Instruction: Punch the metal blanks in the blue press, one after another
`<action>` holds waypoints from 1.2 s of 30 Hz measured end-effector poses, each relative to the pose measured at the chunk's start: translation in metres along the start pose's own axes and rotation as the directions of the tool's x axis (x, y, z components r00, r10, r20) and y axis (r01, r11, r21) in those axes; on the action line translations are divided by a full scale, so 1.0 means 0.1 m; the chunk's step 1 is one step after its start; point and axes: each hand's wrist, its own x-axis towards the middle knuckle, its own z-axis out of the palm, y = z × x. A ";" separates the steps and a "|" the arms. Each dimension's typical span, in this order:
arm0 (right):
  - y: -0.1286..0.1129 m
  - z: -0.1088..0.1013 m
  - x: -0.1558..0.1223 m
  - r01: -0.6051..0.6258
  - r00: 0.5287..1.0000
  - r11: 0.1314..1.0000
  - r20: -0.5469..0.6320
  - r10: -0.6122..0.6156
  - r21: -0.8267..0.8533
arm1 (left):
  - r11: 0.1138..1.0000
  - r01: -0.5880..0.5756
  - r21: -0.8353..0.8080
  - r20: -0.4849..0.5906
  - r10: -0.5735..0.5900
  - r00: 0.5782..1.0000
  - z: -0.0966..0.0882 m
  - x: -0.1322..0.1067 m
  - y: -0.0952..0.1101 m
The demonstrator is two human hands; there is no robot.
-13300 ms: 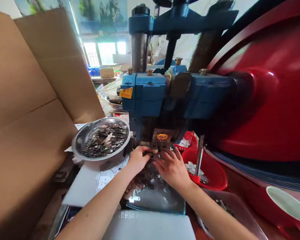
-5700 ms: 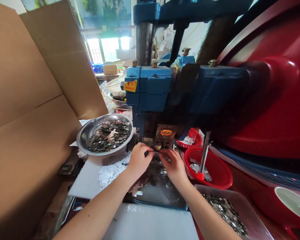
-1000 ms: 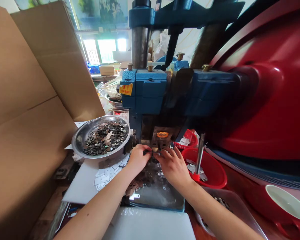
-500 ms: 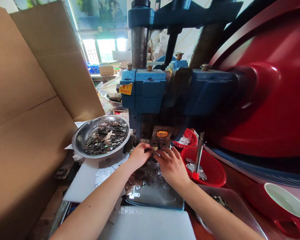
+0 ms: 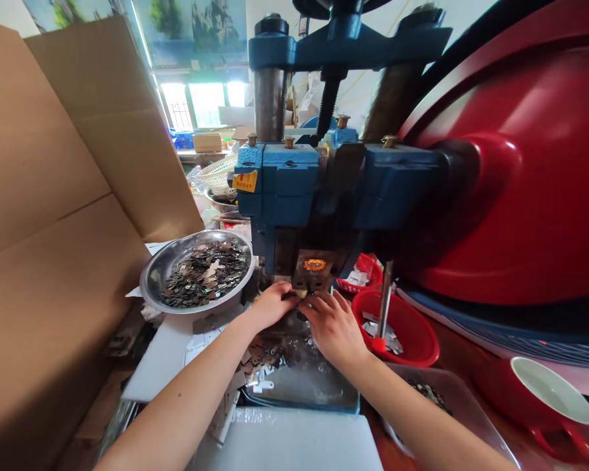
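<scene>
Both of my hands meet at the die of a blue punch press (image 5: pixel 289 190), just below its ram. My left hand (image 5: pixel 272 305) has its fingers closed near a small yellowish piece (image 5: pixel 301 294) at the die; what the fingertips hold is hidden. Close beside it, my right hand (image 5: pixel 331 327) is bent with fingers together at the die, and its fingertips are partly hidden too. Several small flat metal pieces (image 5: pixel 261 381) lie on the dark press bed (image 5: pixel 314 383) under my wrists.
On the left stands a steel bowl (image 5: pixel 150 278) heaped with dark metal pieces, beside tall cardboard (image 5: pixel 112 118). A red basin (image 5: pixel 422 340) with pale plates and a metal rod is at right. Farther right are a large red flywheel (image 5: pixel 544 163) and a red mug (image 5: pixel 505 402).
The camera view has shifted slightly, so the press and flywheel appear a little lower and to the left. My hands stay at the die with almost the same pose.
</scene>
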 end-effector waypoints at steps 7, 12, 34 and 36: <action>0.19 0.11 -0.11 -0.118 0.963 0.901 -0.175 0.207 0.418 | 0.995 0.085 -0.055 -0.087 -0.089 0.992 -0.04 -0.10 0.03; 0.29 0.03 -0.61 -0.508 0.747 0.371 0.182 0.640 0.778 | 0.992 0.125 -0.026 -0.199 -0.128 0.972 -0.24 -0.38 0.08; 0.16 -0.29 -0.91 -0.518 0.656 0.173 0.260 0.708 0.838 | 0.892 -0.122 0.435 -0.006 0.139 0.990 -0.27 -0.77 0.13; 0.20 -0.27 -0.90 -0.537 0.663 0.262 0.209 0.719 0.802 | 0.895 -0.100 0.434 -0.029 0.124 0.992 -0.30 -0.81 0.16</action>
